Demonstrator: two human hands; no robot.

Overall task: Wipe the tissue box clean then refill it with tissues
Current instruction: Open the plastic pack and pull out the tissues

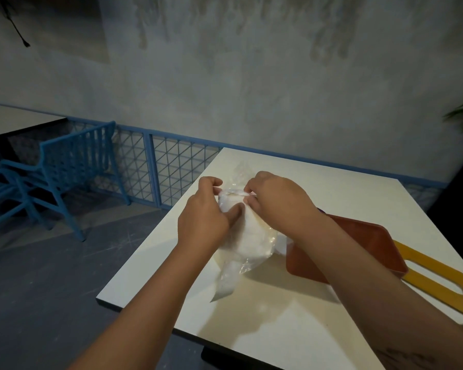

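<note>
Two bare hands, both over a white table (332, 182), both closed on one clear plastic bag of white tissues (247, 241). Left hand (206, 217) wrapped round the bag's left side, thumb pressed across the front, fingers curled behind. Right hand (275, 198) pinching the bunched top edge of the plastic between thumb and fingertips, close to the left hand's knuckles. Bag tilted, upper end raised between the hands, lower tail of loose plastic trailing down toward the table's near left part; whether touching the surface or just above, impossible to tell. More crinkled clear plastic showing past the hands on the far side.

Just right of the bag, partly under the right forearm, a reddish-brown tissue box (358, 241), lying flat on the table, open hollow facing up. Beside that, at the table's right edge, a flat yellow piece with a long slot (439, 276).

Left of the table, well apart, blue chairs (72, 161) and a blue mesh railing (171, 166) along a grey wall.
</note>
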